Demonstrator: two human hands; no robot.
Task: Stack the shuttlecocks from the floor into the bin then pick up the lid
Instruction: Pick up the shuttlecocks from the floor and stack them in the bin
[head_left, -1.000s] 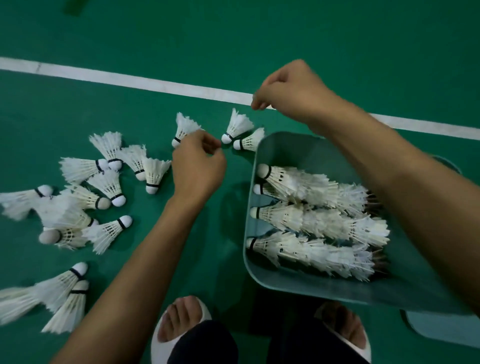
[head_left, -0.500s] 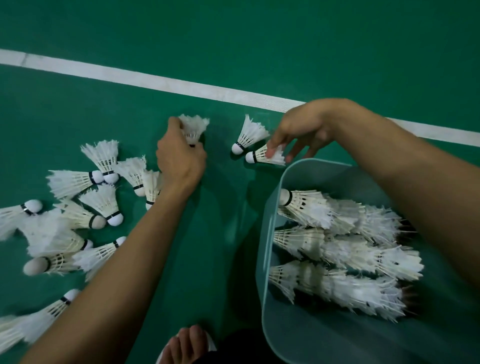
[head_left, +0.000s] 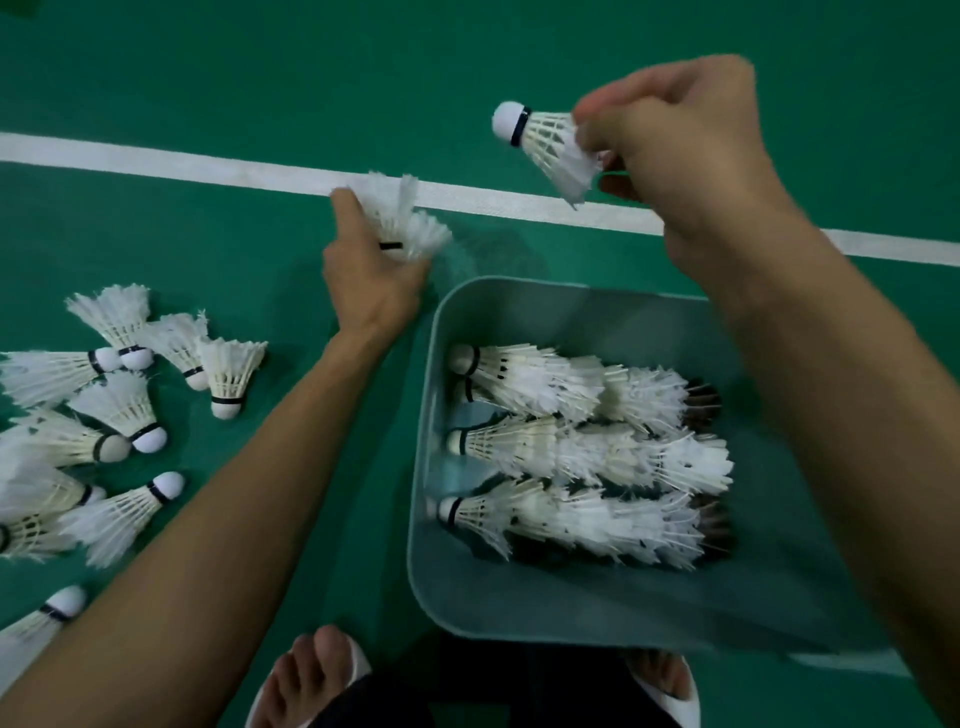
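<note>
Now up off the floor (head_left: 260, 78): right hand (head_left: 691, 150) with one shuttlecock (head_left: 545, 140) in its pinch, left hand (head_left: 369, 275) round two shuttlecocks (head_left: 410, 228).

Both arms reach forward, left hand (head_left: 371, 270) and right hand (head_left: 685, 150) with fingers (head_left: 618, 124) pinched.

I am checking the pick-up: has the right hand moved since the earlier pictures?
Yes. The right hand was down at the far corner of the bin; now it is raised, holding a shuttlecock over the white line.
</note>
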